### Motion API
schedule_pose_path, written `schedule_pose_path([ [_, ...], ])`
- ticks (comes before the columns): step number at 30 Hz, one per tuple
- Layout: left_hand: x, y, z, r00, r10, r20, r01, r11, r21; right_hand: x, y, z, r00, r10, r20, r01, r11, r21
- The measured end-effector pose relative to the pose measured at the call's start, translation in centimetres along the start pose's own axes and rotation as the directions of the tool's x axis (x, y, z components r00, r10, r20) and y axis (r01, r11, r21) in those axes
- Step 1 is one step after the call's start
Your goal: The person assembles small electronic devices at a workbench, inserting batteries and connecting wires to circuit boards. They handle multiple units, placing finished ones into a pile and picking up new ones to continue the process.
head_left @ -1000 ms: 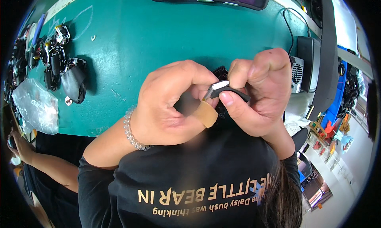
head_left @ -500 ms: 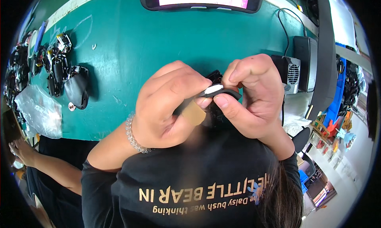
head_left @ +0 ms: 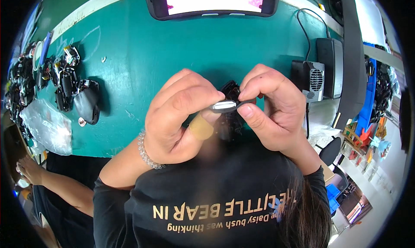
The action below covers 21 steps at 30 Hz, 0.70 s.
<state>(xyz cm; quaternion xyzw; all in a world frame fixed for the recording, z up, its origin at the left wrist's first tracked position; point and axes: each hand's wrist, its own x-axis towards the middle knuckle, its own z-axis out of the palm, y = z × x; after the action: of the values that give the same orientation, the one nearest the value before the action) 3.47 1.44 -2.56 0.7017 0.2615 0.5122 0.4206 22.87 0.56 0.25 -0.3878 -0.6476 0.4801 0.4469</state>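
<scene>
Both hands are raised over the green table and pinch a small curved black plastic part (head_left: 244,106) with a shiny white strip on its left end. My left hand (head_left: 179,114) grips that left end between thumb and forefinger. Tan tape (head_left: 202,128) wraps the left thumb. My right hand (head_left: 276,105) pinches the right end, its thumb on the near side and fingers curled behind. Beyond the part, partly hidden by it and my hands, is a dark device piece (head_left: 232,89) with inner parts showing; I cannot make out its kind.
A screen device (head_left: 212,8) stands at the back. On the left lie black housings (head_left: 87,104), several opened assemblies (head_left: 65,81) and a clear plastic bag (head_left: 48,125). A vented grey box (head_left: 313,80) and a black box (head_left: 330,66) stand right. Another person's arm (head_left: 65,187) is lower left.
The black part has turned from a slant to nearly level, and its white strip now faces me more squarely. Both hands keep their pinch. The whole view has shifted slightly.
</scene>
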Motion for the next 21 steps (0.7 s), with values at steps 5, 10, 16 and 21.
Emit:
schedule_pose_path([
  [5,-0.02,-0.04,-0.12,1.0,0.009,0.019,-0.008,1.0,-0.014,0.13,-0.16,0.03,1.0,-0.019,0.014,0.019,1.0,-0.002],
  [10,0.03,0.09,-0.18,0.999,0.026,0.035,-0.027,1.0,0.015,0.15,-0.01,-0.05,0.995,-0.104,0.011,0.104,0.995,-0.007],
  [16,-0.22,-0.03,-0.1,0.999,0.007,0.041,-0.005,0.999,-0.033,0.27,-0.13,0.02,0.993,-0.115,0.008,0.116,0.993,-0.01],
  [21,-0.1,-0.05,-0.17,0.997,0.008,0.074,-0.005,0.999,-0.04,0.43,-0.41,-0.11,0.988,-0.152,0.029,0.154,0.986,-0.069],
])
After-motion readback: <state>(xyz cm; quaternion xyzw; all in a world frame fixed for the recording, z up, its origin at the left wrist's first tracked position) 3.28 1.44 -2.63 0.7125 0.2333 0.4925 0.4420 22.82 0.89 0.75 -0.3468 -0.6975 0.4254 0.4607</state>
